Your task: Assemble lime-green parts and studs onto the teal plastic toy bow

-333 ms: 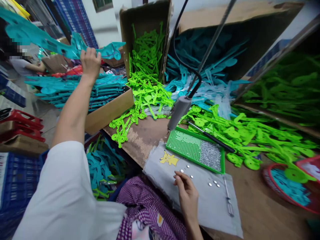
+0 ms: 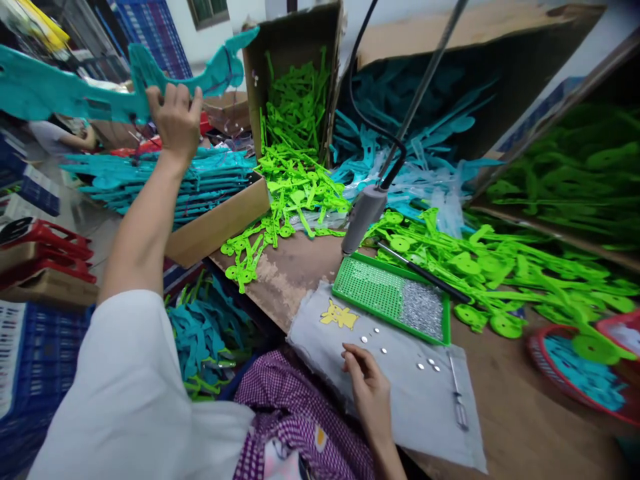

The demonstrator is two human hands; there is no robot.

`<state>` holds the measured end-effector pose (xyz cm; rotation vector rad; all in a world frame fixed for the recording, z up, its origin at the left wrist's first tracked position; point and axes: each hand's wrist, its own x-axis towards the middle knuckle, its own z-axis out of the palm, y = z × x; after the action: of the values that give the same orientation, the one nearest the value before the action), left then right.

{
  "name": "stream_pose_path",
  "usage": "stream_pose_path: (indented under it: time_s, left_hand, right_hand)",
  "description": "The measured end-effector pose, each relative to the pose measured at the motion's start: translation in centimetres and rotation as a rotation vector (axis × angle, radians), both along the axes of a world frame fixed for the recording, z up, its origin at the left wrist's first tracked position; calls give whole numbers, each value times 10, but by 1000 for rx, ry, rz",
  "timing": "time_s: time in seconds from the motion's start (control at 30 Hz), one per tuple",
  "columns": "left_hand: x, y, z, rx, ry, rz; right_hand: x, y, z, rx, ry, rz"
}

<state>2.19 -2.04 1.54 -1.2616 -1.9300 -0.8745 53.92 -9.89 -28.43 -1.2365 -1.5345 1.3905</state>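
My left hand (image 2: 175,127) is raised at the upper left, its fingers wrapped over a long teal plastic part (image 2: 105,101). This part hangs above a stack of similar teal pieces (image 2: 210,177) by a low cardboard box wall (image 2: 220,219). Over a grey cloth (image 2: 415,417) with a yellow cartoon figure, my right hand (image 2: 370,390) is loosely closed, thumb against curled fingers; whether anything small is between them is hidden. Several small silver discs (image 2: 383,351) lie on the cloth near its fingertips. A green tray (image 2: 390,328) of small metal screws sits beyond.
A grey powered screwdriver (image 2: 364,217) hangs over the tray. Bright green plastic parts (image 2: 465,267) spread across the table, with a black-handled rod (image 2: 435,280) among them. A hand screwdriver (image 2: 459,400) lies on the cloth. A red basket (image 2: 545,363) stands right. Another person (image 2: 55,139) sits far left.
My left hand has turned the teal part, lifting its right end and lowering its left end. My right hand has shifted slightly left over the cloth, still curled.
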Motion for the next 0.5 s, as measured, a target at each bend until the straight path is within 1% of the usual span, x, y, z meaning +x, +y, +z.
stream_pose_path:
  time_s: [0.03, 0.1, 0.17, 0.2, 0.27, 0.3, 0.37, 0.5]
  left_hand:
    - [6, -5, 1, -18, 15, 20]
    - [21, -16, 3, -77, 58, 132]
    - [38, -29, 2, -84, 80, 191]
    - [46, -36, 0, -81, 80, 208]
    - [61, -51, -10, -63, 71, 197]
    - [68, -59, -17, -43, 64, 190]
    - [80, -73, -37, 9, 44, 191]
    - [109, -97, -86, 98, -13, 237]
  right_hand:
    - [1, -1, 0, 8, -4, 22]
    - [2, -2, 0, 23, -17, 49]
    - [3, -4, -1, 30, -33, 59]
    - [4, -5, -2, 29, -38, 64]
    - [3, -6, -3, 17, -39, 79]
    - [3, -6, -3, 12, -37, 93]
    - [0, -6, -3, 19, -34, 126]
    - [-11, -4, 3, 82, -33, 212]
